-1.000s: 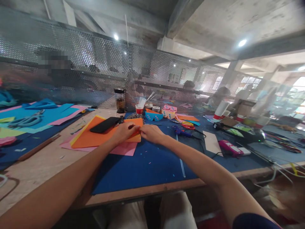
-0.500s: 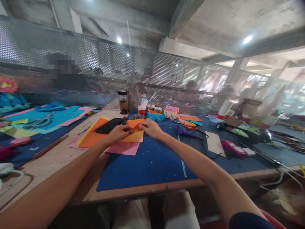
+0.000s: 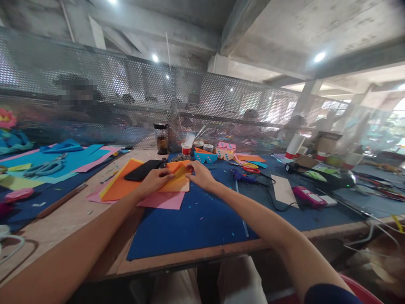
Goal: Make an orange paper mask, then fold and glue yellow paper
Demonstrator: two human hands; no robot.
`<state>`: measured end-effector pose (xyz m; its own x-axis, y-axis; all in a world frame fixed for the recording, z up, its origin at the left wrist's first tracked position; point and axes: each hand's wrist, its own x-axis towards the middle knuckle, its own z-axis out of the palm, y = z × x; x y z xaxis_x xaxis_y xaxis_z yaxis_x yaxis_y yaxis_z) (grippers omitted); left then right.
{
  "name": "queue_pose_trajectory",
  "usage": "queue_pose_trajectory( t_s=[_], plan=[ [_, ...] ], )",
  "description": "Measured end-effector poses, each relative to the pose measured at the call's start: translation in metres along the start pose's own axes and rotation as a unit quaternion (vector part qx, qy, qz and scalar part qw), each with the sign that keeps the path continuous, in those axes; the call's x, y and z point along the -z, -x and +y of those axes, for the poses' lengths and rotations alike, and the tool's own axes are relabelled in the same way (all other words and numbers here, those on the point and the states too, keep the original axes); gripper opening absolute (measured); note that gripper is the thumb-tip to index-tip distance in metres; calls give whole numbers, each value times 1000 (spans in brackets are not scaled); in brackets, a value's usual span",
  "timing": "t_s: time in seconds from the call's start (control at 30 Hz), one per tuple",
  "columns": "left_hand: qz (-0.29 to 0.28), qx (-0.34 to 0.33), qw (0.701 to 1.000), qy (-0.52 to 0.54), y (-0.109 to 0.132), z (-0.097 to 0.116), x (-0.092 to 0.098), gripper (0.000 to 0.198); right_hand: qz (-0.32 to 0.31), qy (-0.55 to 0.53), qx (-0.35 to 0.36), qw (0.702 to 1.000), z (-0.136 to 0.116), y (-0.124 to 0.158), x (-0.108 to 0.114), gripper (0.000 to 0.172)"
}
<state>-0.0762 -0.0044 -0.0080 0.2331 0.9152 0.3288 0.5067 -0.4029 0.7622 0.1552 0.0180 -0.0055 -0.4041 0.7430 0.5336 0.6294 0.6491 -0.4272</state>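
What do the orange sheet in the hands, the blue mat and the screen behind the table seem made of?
Orange sheet: probably craft foam or thick paper, matt; it bends softly between the left hand and right hand. Blue mat: likely felt or foam, matt, no glare. Screen: apparently metal, grey, punched with even round holes.

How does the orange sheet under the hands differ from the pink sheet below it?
The orange sheet lies on top; the pink sheet shows only at its edges. The orange sheet's right end is folded up between the left hand and right hand; the pink sheet lies flat. A black phone rests on the orange sheet, not the pink. Both lie on the table.
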Motion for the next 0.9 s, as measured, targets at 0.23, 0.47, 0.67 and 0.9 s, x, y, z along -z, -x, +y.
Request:
queue_pose_trajectory(
  t_s=[0.23, 0.47, 0.67, 0.9],
  plan=[
    [-4, 9, 1000, 21, -2, -9, -1, 56, 4, 17, 4, 1000, -3, -3, 3, 20],
    [-7, 5, 1000, 22, -2, -7, 0, 59, 9, 16, 0, 1000, -2, -2, 1, 24],
    [2, 2, 1000, 4, -2, -5, 1, 55, -4, 12, 11, 1000, 3, -7, 0, 15],
    [6, -2, 1000, 7, -3, -8, 0, 50, -54, 21, 63, 996, 4, -3, 11, 11]
  ],
)
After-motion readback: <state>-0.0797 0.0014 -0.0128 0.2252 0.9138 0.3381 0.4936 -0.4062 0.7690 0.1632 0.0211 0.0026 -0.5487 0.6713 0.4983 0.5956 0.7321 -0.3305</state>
